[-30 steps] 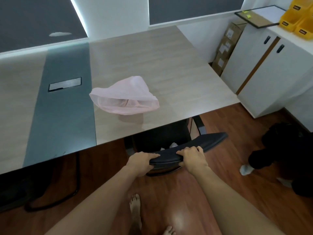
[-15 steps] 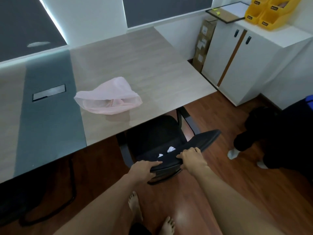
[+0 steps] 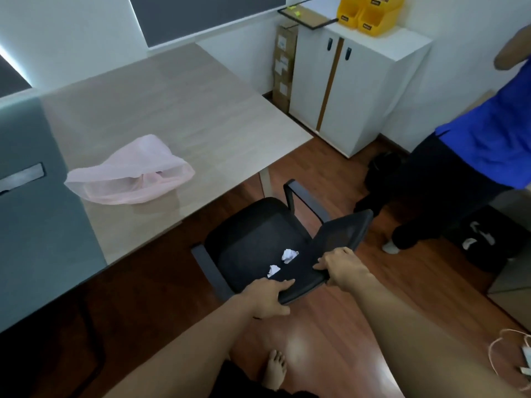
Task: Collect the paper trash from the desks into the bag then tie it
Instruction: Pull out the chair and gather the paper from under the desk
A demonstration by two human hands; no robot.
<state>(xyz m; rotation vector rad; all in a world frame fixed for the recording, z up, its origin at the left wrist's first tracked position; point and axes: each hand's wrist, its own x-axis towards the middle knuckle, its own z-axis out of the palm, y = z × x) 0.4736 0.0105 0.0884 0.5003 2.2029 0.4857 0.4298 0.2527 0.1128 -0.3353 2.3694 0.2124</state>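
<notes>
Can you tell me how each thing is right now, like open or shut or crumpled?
Pink bag: lying on the desk, untied, mouth open.
Chair: clear of the desk, held by its backrest.
Paper balls: two, crumpled, on the chair seat.
Left hand: grips the backrest.
Right hand: grips the backrest.
Cabinet: both doors shut.

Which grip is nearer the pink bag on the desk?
Left. The left grip holds the top edge of the chair backrest, below and right of the pink bag. The right grip holds the same edge farther right, farther from the bag.
</notes>
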